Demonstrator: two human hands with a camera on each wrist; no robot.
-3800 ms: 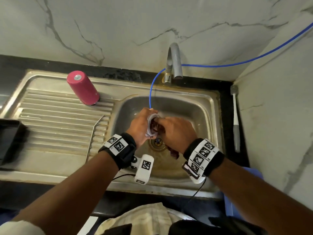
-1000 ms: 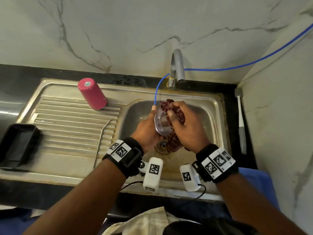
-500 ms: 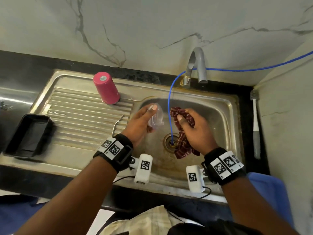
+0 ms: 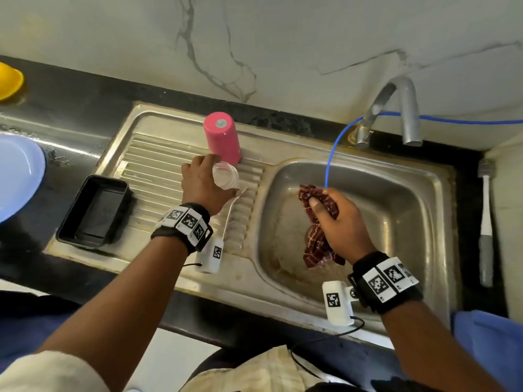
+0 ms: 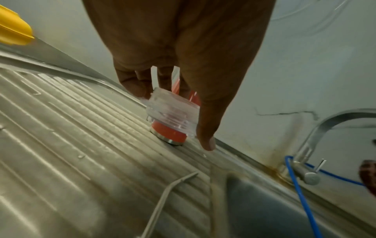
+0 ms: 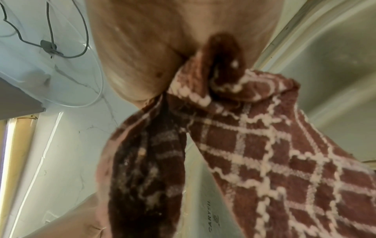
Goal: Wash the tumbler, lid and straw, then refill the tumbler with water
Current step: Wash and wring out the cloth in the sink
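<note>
The left hand (image 4: 202, 184) holds the clear lid (image 4: 225, 175) in curled fingers (image 5: 205, 122) just in front of the upturned pink tumbler (image 4: 222, 142), over the ribbed drainboard. The straw (image 4: 229, 216) lies on those ribs nearer the person. Right of the tumbler, over the sink (image 4: 396, 222), the right hand (image 4: 336, 219) grips a checked cloth (image 4: 317, 244).

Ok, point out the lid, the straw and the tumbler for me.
lid (image 4: 225, 175), head view, on its clear round face, in the left hand's grip.
straw (image 4: 227, 222), head view, mid-shaft, lying on the drainboard.
tumbler (image 4: 223, 142), head view, on its pink side wall, standing upside down.
</note>
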